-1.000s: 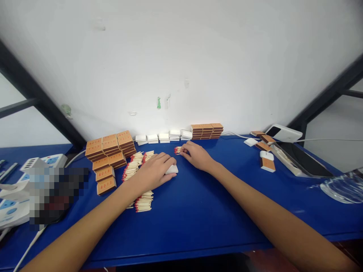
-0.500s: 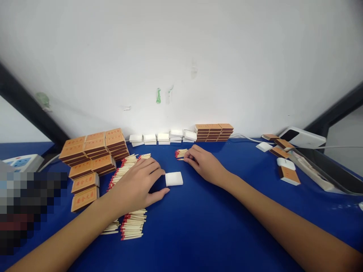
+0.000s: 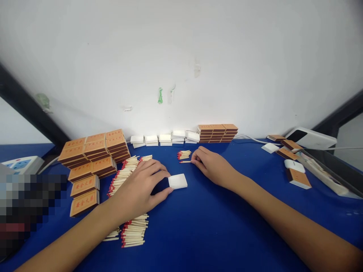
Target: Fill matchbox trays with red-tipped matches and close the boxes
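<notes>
My left hand (image 3: 144, 183) has its thumb and index finger at the left end of a small white matchbox tray (image 3: 178, 181), gripping that end lightly. The other fingers curve over rows of red-tipped matches (image 3: 133, 232) and hide part of them. My right hand (image 3: 212, 166) is pinched on the plain end of a single match (image 3: 185, 162), whose red head points left. Just beyond that match lies a small pile of matches (image 3: 184, 154). Whether the tray holds anything cannot be made out.
Stacked orange-brown matchboxes (image 3: 98, 145) stand at the left, others (image 3: 217, 133) against the wall. White trays (image 3: 151, 139) line the wall. To the right are loose matchboxes (image 3: 299, 177), an earbud case (image 3: 294, 165) and a white device (image 3: 314, 138). A power strip (image 3: 28, 166) sits far left.
The view has shifted slightly. My left thumb and index finger have closed in on the tray's end. My right hand has drawn one match slightly apart from the small pile.
</notes>
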The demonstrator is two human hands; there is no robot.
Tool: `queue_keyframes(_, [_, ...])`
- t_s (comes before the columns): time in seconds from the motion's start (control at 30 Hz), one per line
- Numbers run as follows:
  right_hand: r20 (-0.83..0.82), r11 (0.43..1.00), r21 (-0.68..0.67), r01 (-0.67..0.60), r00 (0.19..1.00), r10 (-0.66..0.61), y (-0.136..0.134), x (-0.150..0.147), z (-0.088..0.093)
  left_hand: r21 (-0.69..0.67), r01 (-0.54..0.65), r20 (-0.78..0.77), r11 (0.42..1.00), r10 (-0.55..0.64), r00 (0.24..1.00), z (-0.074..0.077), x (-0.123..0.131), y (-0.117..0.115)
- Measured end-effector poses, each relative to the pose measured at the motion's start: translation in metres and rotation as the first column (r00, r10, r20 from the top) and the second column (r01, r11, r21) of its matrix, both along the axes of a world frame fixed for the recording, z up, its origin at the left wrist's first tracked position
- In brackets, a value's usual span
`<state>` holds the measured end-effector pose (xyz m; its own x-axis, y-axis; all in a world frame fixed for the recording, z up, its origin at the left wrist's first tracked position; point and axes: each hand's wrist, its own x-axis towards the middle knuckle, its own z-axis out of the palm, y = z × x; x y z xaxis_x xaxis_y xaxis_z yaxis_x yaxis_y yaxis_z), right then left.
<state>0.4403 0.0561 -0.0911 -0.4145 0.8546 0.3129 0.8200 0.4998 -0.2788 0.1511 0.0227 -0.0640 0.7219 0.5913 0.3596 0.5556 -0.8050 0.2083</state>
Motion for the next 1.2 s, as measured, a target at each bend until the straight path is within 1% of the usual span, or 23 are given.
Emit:
queue_keyframes(0.13, [0.015, 0.999, 0.035, 0.004, 1.0, -0.005, 0.001, -0.004, -0.005, -0.008, 0.015, 0.016, 1.0, -0.015, 1.0, 0.001, 0.0, -0.001])
queue_keyframes(0.23, [-0.006, 0.999, 0.033, 0.001, 1.0, -0.001, 0.001, -0.006, -0.006, -0.007, 0.025, 0.012, 1.0, -0.025, 1.0, 0.002, 0.001, -0.002])
queue_keyframes(0.6, [-0.099, 0.996, 0.027, -0.086, 0.991, 0.088, -0.002, -0.013, -0.006, 0.004, 0.026, 0.01, 1.0, -0.026, 1.0, 0.003, 0.0, -0.001])
queue_keyframes(0.7, [-0.114, 0.998, -0.013, -0.069, 0.991, 0.067, 0.001, -0.013, -0.007, 0.003, 0.007, -0.003, 1.0, -0.007, 1.0, 0.001, 0.0, -0.001])
queue_keyframes(0.8, [-0.075, 0.999, -0.023, -0.04, 0.996, 0.038, 0.002, -0.013, -0.008, -0.009, 0.0, -0.004, 1.0, 0.0, 1.0, -0.001, 0.0, -0.001])
queue_keyframes(0.9, [-0.069, 0.999, -0.01, -0.045, 0.997, 0.044, -0.002, -0.013, -0.004, -0.027, 0.001, 0.004, 1.0, -0.001, 1.0, -0.002, 0.001, -0.001])
queue_keyframes(1.03, [-0.11, 0.996, 0.016, -0.085, 0.99, 0.086, -0.016, -0.018, 0.012, -0.013, 0.002, 0.013, 1.0, -0.002, 1.0, 0.001, 0.001, -0.001])
queue_keyframes(1.13, [-0.035, 0.989, 0.03, -0.144, 0.989, 0.145, -0.029, -0.025, 0.02, 0.011, -0.02, 0.018, 1.0, 0.019, 1.0, 0.003, 0.002, -0.001])
queue_keyframes(1.2, [0.05, 0.984, 0.067, -0.164, 0.986, 0.161, -0.035, -0.03, 0.02, 0.025, -0.027, 0.017, 0.999, 0.027, 1.0, 0.002, 0.002, -0.002])
